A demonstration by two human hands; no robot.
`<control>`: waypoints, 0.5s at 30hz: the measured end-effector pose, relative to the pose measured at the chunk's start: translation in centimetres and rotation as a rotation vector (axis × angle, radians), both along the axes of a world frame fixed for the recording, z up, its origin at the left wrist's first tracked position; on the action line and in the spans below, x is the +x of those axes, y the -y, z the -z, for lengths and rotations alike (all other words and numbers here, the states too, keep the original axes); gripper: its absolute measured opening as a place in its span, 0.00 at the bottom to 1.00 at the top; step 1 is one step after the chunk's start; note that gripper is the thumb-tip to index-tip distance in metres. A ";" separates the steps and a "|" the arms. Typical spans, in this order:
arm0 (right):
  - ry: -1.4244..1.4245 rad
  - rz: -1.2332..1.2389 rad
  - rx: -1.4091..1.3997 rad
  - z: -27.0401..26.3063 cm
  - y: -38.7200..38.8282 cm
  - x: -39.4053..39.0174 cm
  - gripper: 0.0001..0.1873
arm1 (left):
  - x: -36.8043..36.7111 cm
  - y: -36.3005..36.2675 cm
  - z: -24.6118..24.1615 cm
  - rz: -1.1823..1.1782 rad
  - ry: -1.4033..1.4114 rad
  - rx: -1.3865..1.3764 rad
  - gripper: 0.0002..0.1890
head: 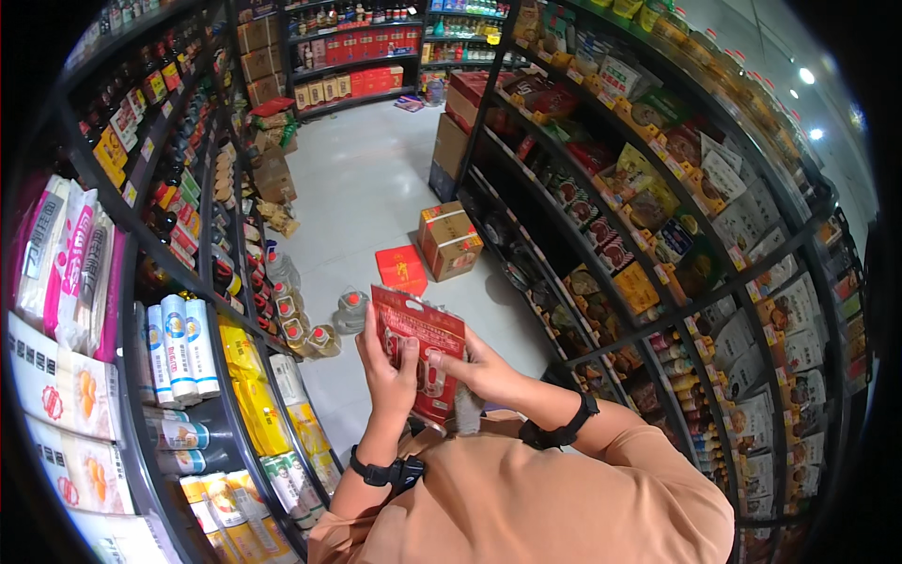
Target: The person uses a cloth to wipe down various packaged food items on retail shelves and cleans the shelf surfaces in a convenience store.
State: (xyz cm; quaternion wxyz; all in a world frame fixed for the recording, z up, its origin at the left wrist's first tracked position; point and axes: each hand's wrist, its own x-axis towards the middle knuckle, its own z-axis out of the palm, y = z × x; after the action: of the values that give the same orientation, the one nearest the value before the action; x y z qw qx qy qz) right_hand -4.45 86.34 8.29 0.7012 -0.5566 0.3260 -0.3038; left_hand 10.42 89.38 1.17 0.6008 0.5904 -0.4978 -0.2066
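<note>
A red printed food packet (421, 352) with a hang hole at its top is held upright in front of the chest. My left hand (389, 366) grips its left side, the thumb across the front. On the right side my right hand (473, 366) holds it, thumb pressed on the front. Another packet, greyish, shows partly behind the red one at its right and lower edge; how many are there I cannot tell. Both wrists wear black straps. Beyond the hands, a flat red box (401, 270) lies on the floor beside a taped cardboard carton (451, 241).
Left shelves hold bottles, wrapped noodle rolls (181, 349) and yellow packets (257, 402). Oil jugs (310, 340) and a large clear bottle (351, 311) stand on the aisle floor. Right shelves (634, 328) hold many bagged foods. Cartons (447, 151) are stacked at the right shelf's far end.
</note>
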 end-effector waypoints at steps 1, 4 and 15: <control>0.010 -0.012 -0.002 0.5 0.8 0.4 0.29 | 0.5 0.2 -0.4 0.035 -0.185 -0.027 0.40; -0.004 0.100 0.281 -2.0 2.9 1.8 0.24 | 3.4 -0.5 -1.5 0.194 -0.822 0.009 0.36; 0.234 0.360 -0.224 1.6 9.1 4.4 0.24 | 4.6 -0.7 -1.1 0.453 -1.189 0.003 0.23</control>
State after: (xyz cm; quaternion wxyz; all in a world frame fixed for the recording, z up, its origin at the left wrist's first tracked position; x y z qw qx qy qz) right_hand -0.09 77.25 6.74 0.6025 -0.5247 0.3009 -0.5208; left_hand 15.07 90.12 2.23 0.7151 0.2557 -0.1915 -0.6218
